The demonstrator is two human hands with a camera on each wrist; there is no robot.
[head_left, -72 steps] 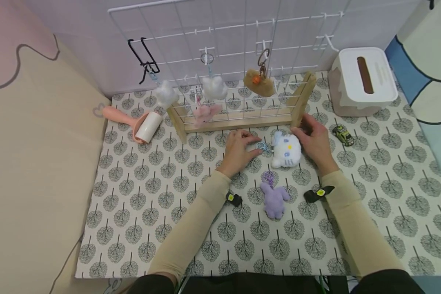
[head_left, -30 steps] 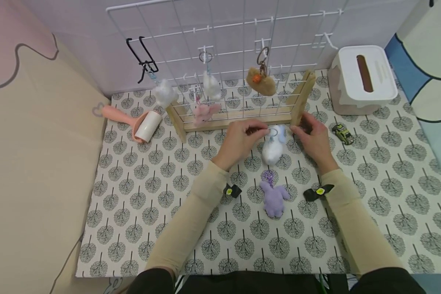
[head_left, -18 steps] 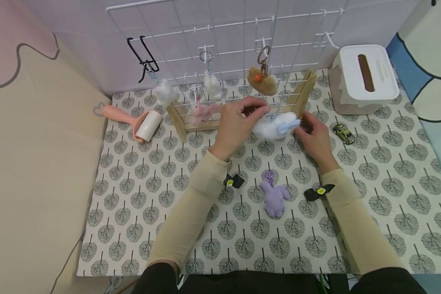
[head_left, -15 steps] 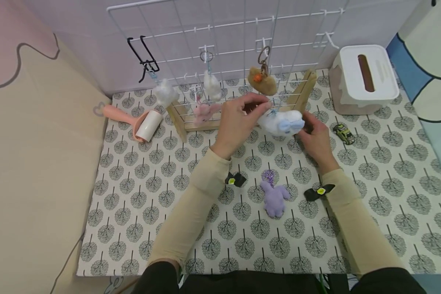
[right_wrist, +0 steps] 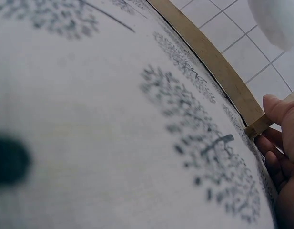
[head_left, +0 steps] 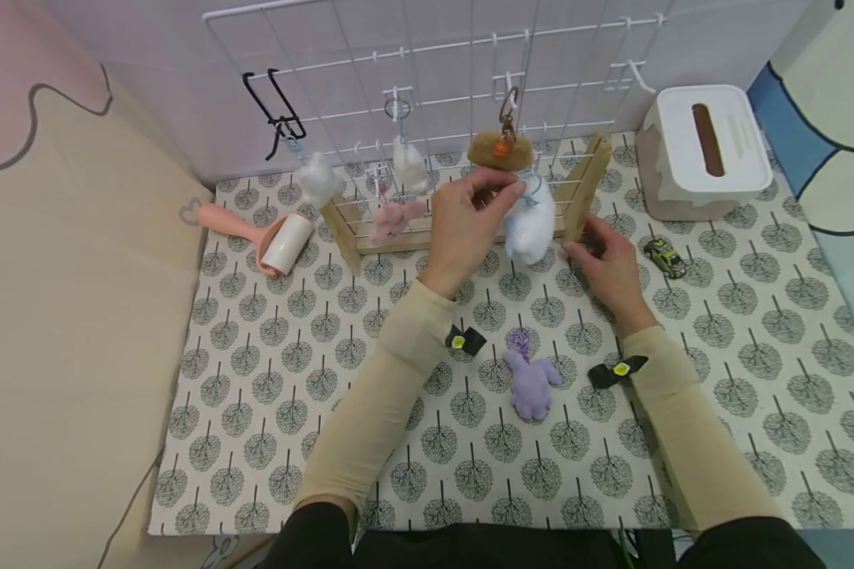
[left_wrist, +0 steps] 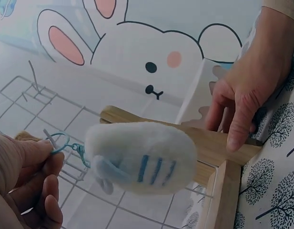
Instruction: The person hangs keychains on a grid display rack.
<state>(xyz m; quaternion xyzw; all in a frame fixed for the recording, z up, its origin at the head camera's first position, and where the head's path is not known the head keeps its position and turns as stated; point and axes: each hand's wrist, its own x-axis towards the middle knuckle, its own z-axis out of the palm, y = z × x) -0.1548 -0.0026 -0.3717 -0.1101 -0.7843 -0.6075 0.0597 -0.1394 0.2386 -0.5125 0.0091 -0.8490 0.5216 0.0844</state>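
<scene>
My left hand (head_left: 462, 229) pinches the light blue ring (left_wrist: 61, 142) of a white plush keychain (head_left: 530, 229) between thumb and index finger. The plush hangs from its clasp in front of the wire rack (head_left: 462, 178); blue stripes and a pale blue bow show on it in the left wrist view. Right above my left fingers is a brown plush keychain (head_left: 500, 152) with an orange spot, hanging from a rack hook. My right hand (head_left: 612, 273) grips the end of the rack's right wooden foot (head_left: 585, 197). A purple plush keychain (head_left: 532, 387) lies on the table between my forearms.
Two white plushes and a pink plush (head_left: 396, 219) hang at the rack's left. A bare white hook (head_left: 639, 79) sticks out at upper right. On the patterned cloth stand a pink lint roller (head_left: 285, 245), a toy car (head_left: 664, 259) and a white-lidded tissue box (head_left: 704, 158).
My left hand has taken the white plush by its ring, lifted it off the table and moved it up toward the rack. The brown plush has turned slightly. My right hand stays at the foot.
</scene>
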